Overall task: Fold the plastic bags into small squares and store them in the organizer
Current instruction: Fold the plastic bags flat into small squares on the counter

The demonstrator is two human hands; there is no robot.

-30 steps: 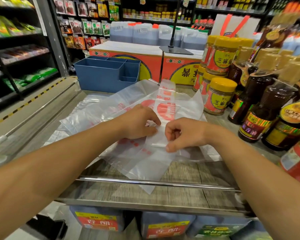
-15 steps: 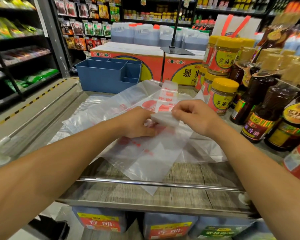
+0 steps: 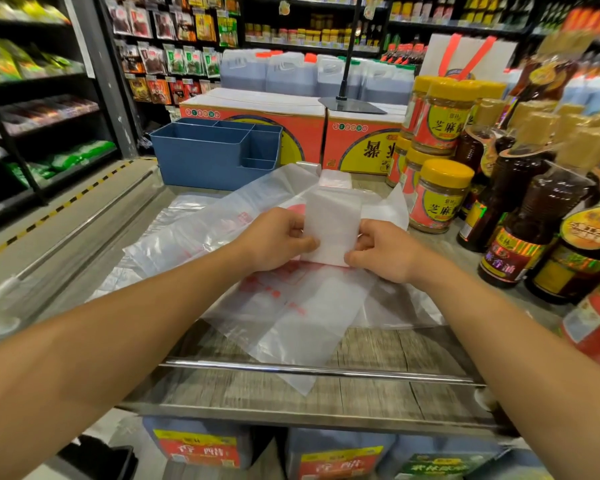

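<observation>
Plastic bags [image 3: 291,313] lie spread in a loose, see-through heap across the wooden worktop [image 3: 378,348], and above them both hands hold up a folded white bag [image 3: 331,225]. Far left and behind stands the blue organizer [image 3: 201,161], its compartments facing up, well apart from the hands. Next, the left hand [image 3: 278,239] pinches the fold's left edge with curled fingers; the right hand [image 3: 383,249] pinches its right edge the same way. Rightmost, yellow-lidded jars [image 3: 437,199] and dark sauce bottles [image 3: 534,220] crowd the worktop's side.
</observation>
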